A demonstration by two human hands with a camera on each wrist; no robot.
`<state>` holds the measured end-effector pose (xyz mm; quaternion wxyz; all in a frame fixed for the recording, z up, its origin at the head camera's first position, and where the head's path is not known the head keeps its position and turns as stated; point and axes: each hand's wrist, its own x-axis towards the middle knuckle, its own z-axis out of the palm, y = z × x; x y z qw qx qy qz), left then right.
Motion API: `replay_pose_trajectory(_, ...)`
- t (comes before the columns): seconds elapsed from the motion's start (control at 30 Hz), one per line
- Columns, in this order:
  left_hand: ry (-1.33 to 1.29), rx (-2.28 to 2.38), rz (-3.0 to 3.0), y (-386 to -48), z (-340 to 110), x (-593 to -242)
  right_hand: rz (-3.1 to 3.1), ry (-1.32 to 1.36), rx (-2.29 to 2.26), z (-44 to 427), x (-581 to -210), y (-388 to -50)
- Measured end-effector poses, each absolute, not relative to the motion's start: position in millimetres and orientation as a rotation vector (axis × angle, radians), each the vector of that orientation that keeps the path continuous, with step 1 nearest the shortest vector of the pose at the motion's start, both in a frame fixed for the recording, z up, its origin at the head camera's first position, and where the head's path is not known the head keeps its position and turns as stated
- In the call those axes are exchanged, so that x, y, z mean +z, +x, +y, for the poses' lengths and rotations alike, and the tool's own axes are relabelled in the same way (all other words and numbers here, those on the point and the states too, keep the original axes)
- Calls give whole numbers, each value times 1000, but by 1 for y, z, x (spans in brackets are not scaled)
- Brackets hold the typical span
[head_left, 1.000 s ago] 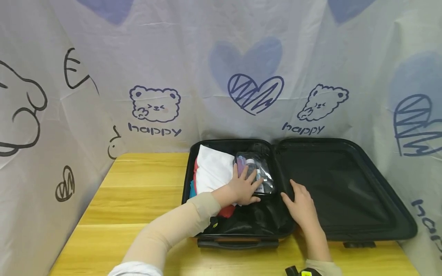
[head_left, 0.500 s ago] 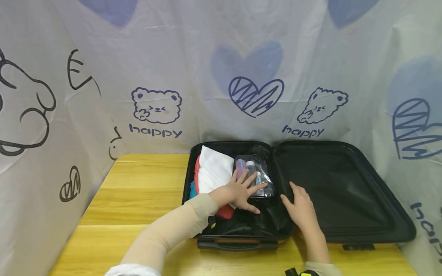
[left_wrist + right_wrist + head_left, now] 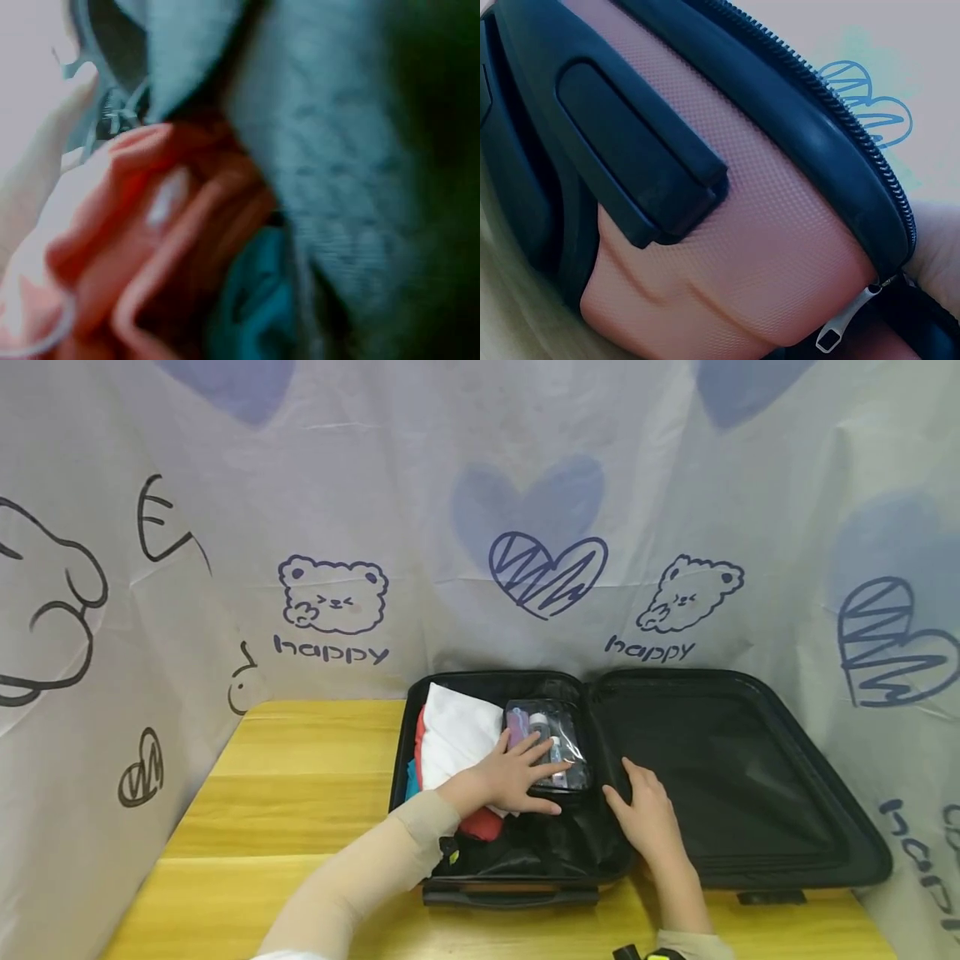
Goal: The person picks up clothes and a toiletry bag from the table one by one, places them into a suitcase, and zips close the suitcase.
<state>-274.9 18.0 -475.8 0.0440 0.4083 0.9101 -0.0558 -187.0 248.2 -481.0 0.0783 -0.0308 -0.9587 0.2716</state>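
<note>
An open suitcase [image 3: 517, 867] lies on the table, black inside, with a pink shell [image 3: 780, 217] in the right wrist view. Its left half holds a folded white cloth [image 3: 461, 727] over red fabric [image 3: 480, 825] and a teal piece [image 3: 412, 778]. Beside the white cloth lies a clear zip pouch [image 3: 573, 735] containing small bottles and a purple item. My left hand [image 3: 510, 779] rests with spread fingers on the pouch's near left part. At the hinge side, my right hand [image 3: 651, 814] touches the suitcase edge, thumb and fingers apart and relaxed.
The black lid half [image 3: 742, 777] lies flat to the right. A carry handle [image 3: 510, 896] faces the front, and a zipper pull [image 3: 847, 319] hangs near the hinge. Wooden table [image 3: 300, 810] extends to the left; a printed curtain [image 3: 420, 527] stands behind.
My left hand has spread its fingers on the pouch, its thumb shifting toward the suitcase's front. My right hand stays at the hinge edge. The head view has shifted slightly.
</note>
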Motion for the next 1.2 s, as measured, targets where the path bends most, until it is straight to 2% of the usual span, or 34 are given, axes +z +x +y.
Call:
replay_pose_trajectory(0.23, 1308, -37, 2926, -277, 3, -455, -2881, -87, 816, 246, -482, -185)
replay_pose_trajectory(0.5, 1193, 163, 3063, -268, -16, -415, -2885, -76, 818, 246, -483, -184)
replay_pose_trajectory(0.83, 1016, 380, 3196, -254, -61, -375, -2887, -77, 821, 246, -480, -184)
replay_pose_trajectory(1.03, 876, 544, 3275, -245, -92, -366, -2897, -82, 822, 247, -479, -185)
replay_pose_trajectory(1.2, 706, 680, 3278, -239, -114, -374, -2898, -79, 823, 248, -478, -184)
